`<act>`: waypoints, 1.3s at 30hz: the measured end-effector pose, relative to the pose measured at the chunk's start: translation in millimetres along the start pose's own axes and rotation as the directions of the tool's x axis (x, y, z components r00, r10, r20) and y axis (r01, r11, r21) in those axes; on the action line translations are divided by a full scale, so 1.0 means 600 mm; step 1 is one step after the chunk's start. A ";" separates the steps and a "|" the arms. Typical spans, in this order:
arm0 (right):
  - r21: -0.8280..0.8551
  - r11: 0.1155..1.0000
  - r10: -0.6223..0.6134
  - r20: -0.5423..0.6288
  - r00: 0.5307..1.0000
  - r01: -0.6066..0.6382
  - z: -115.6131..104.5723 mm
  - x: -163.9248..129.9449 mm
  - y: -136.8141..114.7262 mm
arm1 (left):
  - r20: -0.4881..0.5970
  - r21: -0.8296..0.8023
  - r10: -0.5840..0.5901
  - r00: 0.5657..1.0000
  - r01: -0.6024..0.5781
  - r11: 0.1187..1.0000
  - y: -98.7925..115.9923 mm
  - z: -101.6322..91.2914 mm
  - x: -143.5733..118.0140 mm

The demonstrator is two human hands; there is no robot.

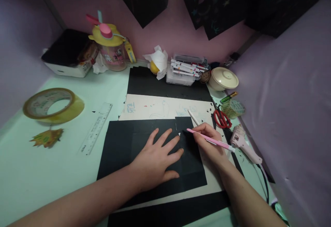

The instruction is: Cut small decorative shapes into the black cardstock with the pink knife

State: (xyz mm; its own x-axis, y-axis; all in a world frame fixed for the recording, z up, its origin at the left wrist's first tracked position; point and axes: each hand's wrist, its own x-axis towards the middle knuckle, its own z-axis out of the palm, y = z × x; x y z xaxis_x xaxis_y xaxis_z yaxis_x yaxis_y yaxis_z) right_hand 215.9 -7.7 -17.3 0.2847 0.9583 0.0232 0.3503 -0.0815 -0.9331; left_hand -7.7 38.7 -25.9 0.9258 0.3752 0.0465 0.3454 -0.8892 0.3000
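The left hand (157,158) lies flat with fingers spread on the black paper (121,147), pressing it down so the sheet cannot slide; its grip is wide and holds nothing. The right hand (207,141) pinches a pink knife (210,140) like a pencil, tip touching the paper's right part just beside the left fingertips, where a notch shows in the top edge. The paper rests on a pale board (165,108), which shields the bench (31,172). A ruler (96,127), tape roll (53,104), red scissors (221,118) and glue gun (244,144) lie near.
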 end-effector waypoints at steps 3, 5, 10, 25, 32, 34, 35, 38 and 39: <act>-0.064 0.998 -0.019 0.036 0.999 0.022 0.000 -0.001 -0.004 | -0.015 -0.007 0.001 1.000 -0.001 1.000 0.000 0.001 0.000; -0.086 0.996 -0.021 0.050 0.999 0.026 0.001 -0.001 -0.006 | -0.029 -0.009 0.002 1.000 -0.002 1.000 0.000 0.003 0.000; -0.134 0.989 -0.044 0.095 0.994 0.057 0.001 0.001 -0.005 | -0.058 -0.006 0.009 0.998 -0.010 1.000 -0.002 0.006 -0.001; -0.170 0.984 -0.035 0.128 0.991 0.057 0.002 0.002 -0.011 | -0.059 -0.001 0.016 0.998 -0.017 1.000 -0.001 0.006 -0.003; -0.182 0.982 -0.032 0.107 0.994 0.052 0.004 0.002 -0.007 | -0.058 -0.007 0.013 0.998 -0.014 1.000 -0.001 0.005 -0.002; -0.182 0.982 -0.039 0.102 0.994 0.057 0.005 0.002 -0.008 | -0.055 -0.008 0.012 0.998 -0.012 1.000 -0.001 0.006 -0.002; -0.181 0.982 -0.042 0.100 0.994 0.060 0.006 0.002 -0.008 | -0.051 -0.008 0.011 0.999 -0.011 1.000 -0.001 0.006 -0.001; -0.169 0.983 -0.058 0.083 0.995 0.072 0.005 0.001 -0.009 | -0.040 -0.013 0.007 0.999 -0.008 1.000 0.000 0.004 -0.001; -0.165 0.983 -0.064 0.075 0.995 0.075 0.005 0.001 -0.010 | -0.034 -0.015 0.006 0.999 -0.006 1.000 0.000 0.003 -0.001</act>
State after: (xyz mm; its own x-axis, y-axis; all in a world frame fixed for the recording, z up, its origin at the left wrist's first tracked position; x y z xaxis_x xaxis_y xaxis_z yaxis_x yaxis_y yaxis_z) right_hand 211.5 -6.1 -12.9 0.1943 0.9794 0.0557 0.5136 -0.0532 -0.8564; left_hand -8.2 38.1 -28.0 0.9220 0.3786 0.0806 0.3369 -0.8875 0.3145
